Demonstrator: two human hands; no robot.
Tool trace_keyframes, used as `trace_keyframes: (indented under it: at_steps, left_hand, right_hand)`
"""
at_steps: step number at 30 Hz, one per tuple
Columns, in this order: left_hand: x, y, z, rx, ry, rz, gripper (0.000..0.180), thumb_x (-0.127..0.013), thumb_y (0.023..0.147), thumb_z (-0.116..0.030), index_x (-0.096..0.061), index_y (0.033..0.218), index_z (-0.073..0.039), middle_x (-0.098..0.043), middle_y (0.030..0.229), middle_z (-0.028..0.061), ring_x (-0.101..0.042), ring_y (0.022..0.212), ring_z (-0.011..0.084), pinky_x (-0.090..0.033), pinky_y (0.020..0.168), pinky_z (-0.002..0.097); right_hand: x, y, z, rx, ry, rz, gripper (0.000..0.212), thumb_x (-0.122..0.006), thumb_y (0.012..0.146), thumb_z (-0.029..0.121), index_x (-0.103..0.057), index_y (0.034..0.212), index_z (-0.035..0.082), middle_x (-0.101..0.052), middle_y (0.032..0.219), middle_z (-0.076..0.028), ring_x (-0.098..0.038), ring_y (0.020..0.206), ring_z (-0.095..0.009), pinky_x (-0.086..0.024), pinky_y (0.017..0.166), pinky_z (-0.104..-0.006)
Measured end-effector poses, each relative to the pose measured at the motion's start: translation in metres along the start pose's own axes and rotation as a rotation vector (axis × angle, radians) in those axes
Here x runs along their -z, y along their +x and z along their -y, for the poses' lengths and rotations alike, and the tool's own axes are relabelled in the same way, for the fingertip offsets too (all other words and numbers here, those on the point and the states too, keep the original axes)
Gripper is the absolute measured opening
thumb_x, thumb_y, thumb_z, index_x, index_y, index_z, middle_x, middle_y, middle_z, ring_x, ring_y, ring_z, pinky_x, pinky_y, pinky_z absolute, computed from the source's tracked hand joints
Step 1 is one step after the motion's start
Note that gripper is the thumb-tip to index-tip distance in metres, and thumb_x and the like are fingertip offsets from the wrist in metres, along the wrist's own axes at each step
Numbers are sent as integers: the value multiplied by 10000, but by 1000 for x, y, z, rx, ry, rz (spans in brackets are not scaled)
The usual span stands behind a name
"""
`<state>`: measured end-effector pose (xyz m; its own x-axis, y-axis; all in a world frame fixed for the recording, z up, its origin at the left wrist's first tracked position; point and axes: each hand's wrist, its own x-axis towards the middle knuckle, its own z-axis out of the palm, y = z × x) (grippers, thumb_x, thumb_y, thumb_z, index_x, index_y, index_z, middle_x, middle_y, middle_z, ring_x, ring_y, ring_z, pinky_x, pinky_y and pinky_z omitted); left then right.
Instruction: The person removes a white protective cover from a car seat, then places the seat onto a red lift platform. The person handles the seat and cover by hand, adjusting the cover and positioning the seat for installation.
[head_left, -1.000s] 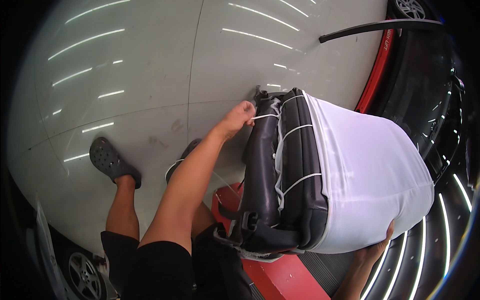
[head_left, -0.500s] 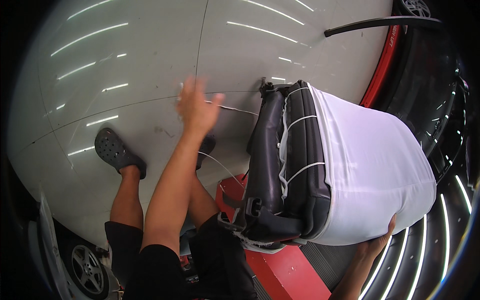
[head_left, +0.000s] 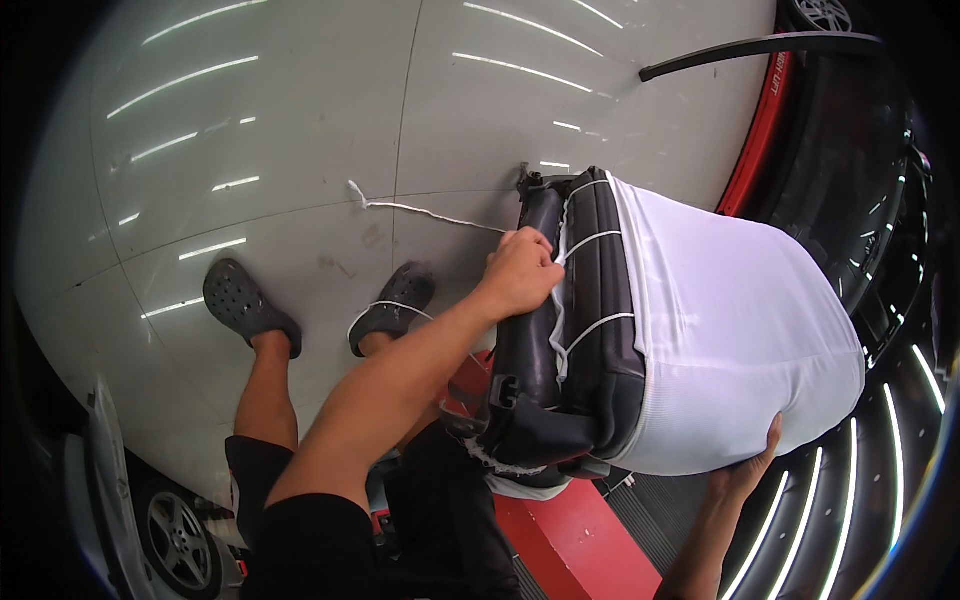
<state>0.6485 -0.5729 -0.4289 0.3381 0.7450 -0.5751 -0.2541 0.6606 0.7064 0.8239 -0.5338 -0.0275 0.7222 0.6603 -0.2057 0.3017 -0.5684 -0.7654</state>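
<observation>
A black leather car seat part (head_left: 530,345) lies tilted in front of me. A white stretch fabric cover (head_left: 730,320) is pulled over its right side, and thin white cords (head_left: 598,328) cross the black padding left of the cover. At the gap between the black cushions, my left hand (head_left: 522,272) is closed, fingers pinching at the white cord there. One loose cord (head_left: 440,216) trails from beside that hand over the floor to a knotted end. My right hand (head_left: 738,478) grips the covered seat's lower right edge, thumb against the fabric; its other fingers are mostly hidden beneath.
Below the seat is a red metal support (head_left: 575,540). Another cord (head_left: 400,307) loops across my right dark clog (head_left: 405,300). A car wheel (head_left: 182,540) shows at lower left, and a dark glossy vehicle (head_left: 840,150) with a red strip stands at the right.
My left hand has come down and right from above the floor onto the seat's cushion gap. The loose cord's end now lies visible on the floor. My right hand stays at the cover.
</observation>
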Motion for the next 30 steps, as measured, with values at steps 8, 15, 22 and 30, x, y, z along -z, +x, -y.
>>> trace_keyframes:
  at_steps: [8, 15, 22, 30]
  left_hand:
    - [1, 19, -8, -67, 114, 15, 267, -753, 740, -157, -658, 978, -83, -678, 1298, 99, -617, 1210, 313, -373, 1100, 527]
    - [14, 37, -9, -90, -22, 160, 295, -704, 779, -94, -573, 1043, -89, -740, 914, 59, -704, 914, 172, -476, 894, 358]
    - [13, 73, 3, 55, -619, 374, 174, -592, 758, -26, -585, 927, -69, -662, 809, 50, -626, 785, 143, -442, 752, 258]
    - [44, 34, -14, 17, 102, 240, 427, -658, 752, -50, -578, 1168, -103, -780, 1090, 101, -695, 1067, 212, -367, 1028, 434]
  right_hand:
    - [-4, -2, 0, 4, -1, -23, 602, -694, 1002, 393, -538, 1445, 17, -628, 1367, -128, -644, 1230, -257, -574, 1033, -414]
    - [-6, -1, -1, 11, -16, -15, 606, -684, 1002, 395, -534, 1454, 21, -629, 1374, -127, -646, 1232, -262, -575, 1035, -415]
    - [-5, 0, -1, 12, -22, -27, 609, -682, 1002, 406, -533, 1451, 22, -634, 1365, -125, -642, 1236, -264, -571, 1036, -420]
    - [-3, -4, 3, -7, -11, -11, 586, -670, 1014, 404, -537, 1447, 32, -637, 1360, -114, -647, 1225, -257, -574, 1023, -421]
